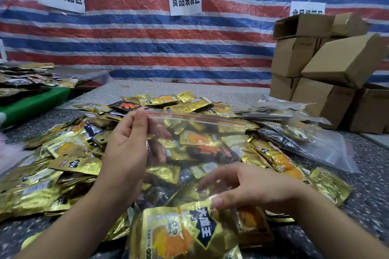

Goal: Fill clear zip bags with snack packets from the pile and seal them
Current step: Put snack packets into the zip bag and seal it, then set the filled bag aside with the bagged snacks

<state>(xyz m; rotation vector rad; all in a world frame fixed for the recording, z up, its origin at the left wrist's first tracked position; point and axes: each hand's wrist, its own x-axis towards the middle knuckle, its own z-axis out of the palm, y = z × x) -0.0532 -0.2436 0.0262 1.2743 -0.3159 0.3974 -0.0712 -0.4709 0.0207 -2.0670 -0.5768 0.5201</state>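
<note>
1. Your left hand (126,143) pinches the near-left corner of the clear zip bag (202,149) at its red zip line (195,119), thumb and fingers closed on the plastic. The bag hangs over the middle of the pile of snack packets (69,153).
2. Your right hand (250,185) sits at the bag's near bottom edge, fingers loosely spread and curved, thumb pressed on the film. Whether it truly grips the plastic or only rests on it, I cannot tell.
3. The bag looks empty or nearly so; the packets seen through it seem to lie underneath.
4. Risk: with one corner held, the mouth may sag shut, and a packet pushed at it would crumple the film and slide off onto the pile.
5. Risk: packet corners can catch in the zip track, so the seal would pop open later.
6. Risk: filled bags (294,130) lie to the right, just beside the pile; loose packets could slip among them and get missed.
7. The cardboard boxes (328,69) far right stand well apart.
</note>
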